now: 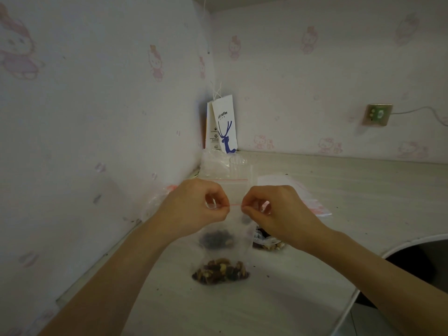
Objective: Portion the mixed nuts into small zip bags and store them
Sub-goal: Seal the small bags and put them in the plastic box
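Small clear zip bag with a red seal line, mixed nuts at its bottom, hangs above the tabletop near its left wall edge. Left hand and right hand pinch the seal's ends, likely pressing it closed.

Dim, soft, wide-angle bending at edges.

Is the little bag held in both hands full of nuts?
No, mostly empty: nuts fill only the bottom of the zip bag.
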